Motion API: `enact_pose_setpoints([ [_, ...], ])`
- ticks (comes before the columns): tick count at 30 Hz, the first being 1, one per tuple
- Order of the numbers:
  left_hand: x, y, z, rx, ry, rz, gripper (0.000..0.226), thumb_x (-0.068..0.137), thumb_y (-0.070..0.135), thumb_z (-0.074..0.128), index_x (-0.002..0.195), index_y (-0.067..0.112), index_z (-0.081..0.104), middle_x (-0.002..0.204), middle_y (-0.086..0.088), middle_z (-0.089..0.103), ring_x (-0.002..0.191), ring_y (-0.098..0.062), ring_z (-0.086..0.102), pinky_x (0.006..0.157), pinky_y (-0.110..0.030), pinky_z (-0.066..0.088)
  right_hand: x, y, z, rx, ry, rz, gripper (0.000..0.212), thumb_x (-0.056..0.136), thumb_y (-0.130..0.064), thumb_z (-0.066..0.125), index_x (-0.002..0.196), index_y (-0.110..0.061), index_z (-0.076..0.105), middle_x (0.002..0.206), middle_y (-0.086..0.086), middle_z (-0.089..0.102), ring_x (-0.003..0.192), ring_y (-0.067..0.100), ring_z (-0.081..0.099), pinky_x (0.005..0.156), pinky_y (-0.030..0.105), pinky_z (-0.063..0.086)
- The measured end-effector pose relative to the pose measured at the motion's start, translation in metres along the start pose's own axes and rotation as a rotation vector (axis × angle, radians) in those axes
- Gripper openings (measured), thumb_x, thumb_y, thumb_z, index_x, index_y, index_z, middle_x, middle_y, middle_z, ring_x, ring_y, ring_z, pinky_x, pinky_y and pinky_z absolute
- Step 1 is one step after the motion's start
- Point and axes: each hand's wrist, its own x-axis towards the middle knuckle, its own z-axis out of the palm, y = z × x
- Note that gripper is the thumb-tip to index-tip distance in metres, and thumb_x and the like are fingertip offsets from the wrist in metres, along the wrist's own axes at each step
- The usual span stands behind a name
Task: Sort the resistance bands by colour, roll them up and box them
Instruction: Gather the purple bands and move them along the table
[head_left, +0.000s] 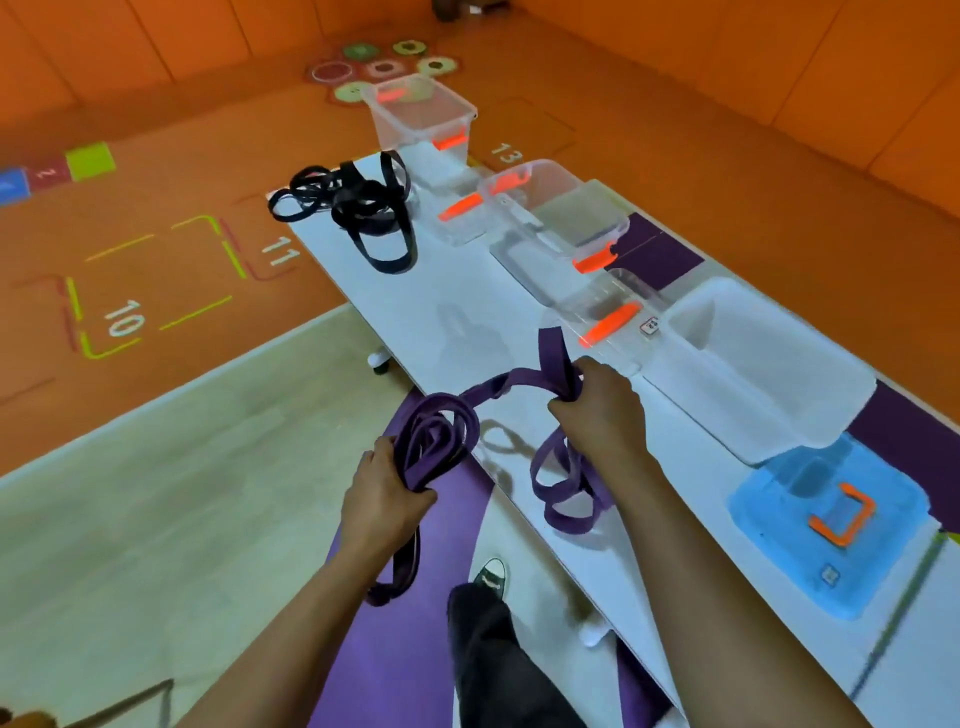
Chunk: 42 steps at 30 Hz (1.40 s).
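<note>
Purple bands (441, 441) bunched between both hands, left (382, 496) and right (602, 410) each gripping loops.

White table (467, 312), numbered orange floor (156, 171)

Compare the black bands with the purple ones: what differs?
Colour: the black flat resistance bands versus the purple flat resistance bands. Handling: the black ones lie untouched on the white table; the purple ones are gripped by the left hand and right hand. Position: black at the table's far end, purple at the near edge, partly hanging off. Shared: both are loose loops, none boxed.
</note>
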Motion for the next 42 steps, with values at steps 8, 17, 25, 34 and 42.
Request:
enact_pose_setpoints([
  [8, 0.139, 0.028, -0.034, 0.109, -0.049, 0.022, 0.057, 0.070, 0.024, 0.073, 0.120, 0.025, 0.048, 0.097, 0.002, 0.058, 0.072, -0.017, 0.059, 0.053, -0.029, 0.038, 0.118, -0.042, 0.032, -0.063, -0.105, -0.045, 0.020, 0.077, -0.010, 0.064, 0.093, -0.017, 0.054, 0.089, 0.003, 0.055, 0.075, 0.027, 0.056, 0.054, 0.031, 0.033],
  [17, 0.264, 0.056, -0.039, 0.230, -0.181, 0.155, 0.061, 0.072, 0.025, 0.073, 0.127, 0.025, 0.047, 0.100, 0.003, 0.050, 0.073, -0.019, 0.056, 0.053, -0.028, 0.037, 0.181, -0.055, 0.070, -0.163, -0.133, 0.075, 0.018, 0.082, -0.013, 0.063, 0.094, -0.018, 0.050, 0.087, 0.002, 0.047, 0.076, 0.026, 0.047, 0.061, 0.032, 0.033],
  [25, 0.370, 0.075, -0.012, 0.349, -0.406, 0.380, 0.067, 0.078, 0.042, 0.072, 0.136, 0.026, 0.043, 0.108, -0.001, 0.050, 0.088, -0.028, 0.059, 0.069, -0.038, 0.051, 0.209, -0.052, 0.107, -0.232, -0.030, 0.339, 0.023, 0.089, -0.007, 0.057, 0.112, -0.013, 0.056, 0.101, 0.008, 0.061, 0.093, 0.031, 0.059, 0.068, 0.032, 0.033],
  [34, 0.419, 0.074, 0.021, 0.502, -0.671, 0.519, 0.100, 0.074, 0.047, 0.075, 0.155, 0.023, 0.023, 0.141, -0.013, 0.040, 0.115, -0.042, 0.052, 0.095, -0.049, 0.049, 0.217, -0.051, 0.123, -0.260, 0.040, 0.522, 0.041, 0.093, -0.031, 0.063, 0.130, -0.015, 0.054, 0.113, 0.009, 0.064, 0.104, 0.031, 0.061, 0.093, 0.040, 0.044],
  [42, 0.431, 0.079, 0.012, 0.701, -0.664, 0.635, 0.086, 0.088, 0.042, 0.063, 0.158, 0.021, 0.018, 0.160, -0.013, 0.027, 0.138, -0.039, 0.040, 0.108, -0.053, 0.040, 0.198, -0.061, 0.125, -0.145, 0.167, 0.554, 0.075, 0.080, -0.042, 0.076, 0.145, -0.022, 0.046, 0.133, 0.007, 0.054, 0.123, 0.030, 0.052, 0.107, 0.044, 0.041],
])
